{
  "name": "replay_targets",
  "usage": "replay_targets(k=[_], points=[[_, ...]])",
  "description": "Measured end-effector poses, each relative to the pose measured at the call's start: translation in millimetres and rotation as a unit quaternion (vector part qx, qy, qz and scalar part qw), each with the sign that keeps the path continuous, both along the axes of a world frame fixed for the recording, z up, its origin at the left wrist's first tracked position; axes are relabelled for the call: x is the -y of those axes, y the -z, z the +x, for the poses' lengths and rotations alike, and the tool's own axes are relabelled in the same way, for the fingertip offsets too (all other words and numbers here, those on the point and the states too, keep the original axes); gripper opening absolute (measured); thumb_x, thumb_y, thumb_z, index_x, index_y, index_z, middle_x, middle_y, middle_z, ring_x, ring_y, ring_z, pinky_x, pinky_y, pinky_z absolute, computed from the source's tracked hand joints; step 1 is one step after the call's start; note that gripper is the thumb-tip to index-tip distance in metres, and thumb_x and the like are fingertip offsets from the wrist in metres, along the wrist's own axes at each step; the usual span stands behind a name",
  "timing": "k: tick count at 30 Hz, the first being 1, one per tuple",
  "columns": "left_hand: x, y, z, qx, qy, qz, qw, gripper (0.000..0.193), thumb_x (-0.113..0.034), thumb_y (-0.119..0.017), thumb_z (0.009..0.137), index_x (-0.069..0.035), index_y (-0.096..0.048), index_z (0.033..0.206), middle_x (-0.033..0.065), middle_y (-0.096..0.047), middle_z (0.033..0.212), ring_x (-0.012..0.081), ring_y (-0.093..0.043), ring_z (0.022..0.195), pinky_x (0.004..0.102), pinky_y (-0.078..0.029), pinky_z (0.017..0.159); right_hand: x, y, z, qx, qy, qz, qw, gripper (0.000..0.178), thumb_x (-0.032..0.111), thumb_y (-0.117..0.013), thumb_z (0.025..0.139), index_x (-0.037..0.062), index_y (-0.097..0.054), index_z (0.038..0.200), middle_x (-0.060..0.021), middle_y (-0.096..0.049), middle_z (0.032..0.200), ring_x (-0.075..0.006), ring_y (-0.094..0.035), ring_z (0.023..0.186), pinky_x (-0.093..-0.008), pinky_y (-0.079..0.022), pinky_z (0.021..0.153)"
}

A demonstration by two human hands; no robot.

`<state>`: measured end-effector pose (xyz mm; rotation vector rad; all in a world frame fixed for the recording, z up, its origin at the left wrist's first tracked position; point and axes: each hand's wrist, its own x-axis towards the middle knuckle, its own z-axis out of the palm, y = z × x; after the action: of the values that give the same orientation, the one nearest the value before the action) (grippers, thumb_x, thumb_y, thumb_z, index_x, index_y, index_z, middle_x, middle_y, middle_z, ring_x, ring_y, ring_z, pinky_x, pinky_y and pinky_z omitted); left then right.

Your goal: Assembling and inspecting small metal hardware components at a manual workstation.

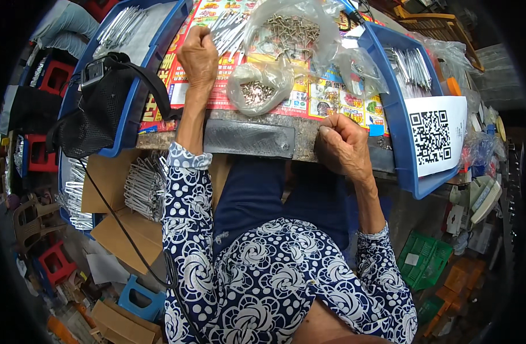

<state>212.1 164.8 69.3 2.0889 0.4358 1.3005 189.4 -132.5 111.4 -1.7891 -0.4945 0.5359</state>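
Note:
My left hand [198, 57] is closed with its fingers curled, beside a loose pile of thin silvery metal rods [229, 33] on the worktable. What it holds, if anything, is hidden. My right hand [346, 146] is at the table's near edge, thumb and fingers pressed together; I cannot make out what is between them. Between the hands lies a small clear plastic bag [234, 94], rolled open around copper-coloured rivet-like pieces [258, 92]. Behind it a larger clear bag [256, 28] holds many small brassy metal parts [291, 34]. A dark flat block [248, 138] lies along the front edge.
Blue trays with metal rods stand at the left [154, 57] and right [383, 74]; a white printed sheet [455, 132] hangs on the right one. A black mesh bag [91, 114] with a strap drapes over the left tray. Below stands a cardboard box [105, 186] of metal parts.

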Motion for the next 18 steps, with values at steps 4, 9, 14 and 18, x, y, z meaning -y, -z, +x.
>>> replay_targets(k=[4, 9, 14, 18], points=[[5, -28, -19, 0.044, -0.012, -0.011, 0.999, 0.007, -0.002, -0.053, 0.071, 0.000, -0.057, 0.076, 0.0135, -0.060, 0.067, 0.0236, -0.061, 0.063, 0.0307, -0.046, 0.057, -1, -3, -1, 0.010, 0.017, -0.003, 1.000, 0.010, 0.011, -0.053, 0.079, 0.0009, -0.052, 0.076, 0.0044, -0.045, 0.061, -0.0016, -0.037, 0.053, -0.0159, -0.030, 0.047], [19, -48, -52, 0.102, 0.025, -0.117, 0.988, 0.012, -0.003, -0.058, 0.072, 0.002, -0.056, 0.083, 0.0077, -0.061, 0.076, 0.0114, -0.058, 0.067, 0.0227, -0.046, 0.061, -4, -7, -4, 0.042, 0.018, 0.002, 0.999, 0.011, 0.012, -0.054, 0.078, 0.0008, -0.053, 0.077, 0.0040, -0.046, 0.061, -0.0023, -0.039, 0.054, -0.0162, -0.032, 0.048], [44, -64, -95, 0.205, 0.178, -0.312, 0.911, 0.031, 0.004, -0.061, 0.069, 0.007, -0.047, 0.097, 0.0121, -0.058, 0.080, 0.0111, -0.056, 0.072, 0.0204, -0.047, 0.067, -7, -12, -12, 0.000, 0.040, 0.011, 0.999, 0.013, 0.014, -0.053, 0.080, 0.0012, -0.054, 0.081, 0.0031, -0.048, 0.065, -0.0025, -0.041, 0.055, -0.0153, -0.034, 0.048], [58, -59, -117, 0.185, 0.258, -0.444, 0.838, 0.034, 0.008, -0.060, 0.068, 0.006, -0.047, 0.099, 0.0108, -0.058, 0.083, 0.0129, -0.056, 0.071, 0.0218, -0.048, 0.065, -6, -15, -16, 0.002, 0.076, 0.023, 0.997, 0.013, 0.013, -0.053, 0.080, 0.0012, -0.054, 0.083, 0.0026, -0.049, 0.067, -0.0017, -0.041, 0.055, -0.0138, -0.033, 0.048]])
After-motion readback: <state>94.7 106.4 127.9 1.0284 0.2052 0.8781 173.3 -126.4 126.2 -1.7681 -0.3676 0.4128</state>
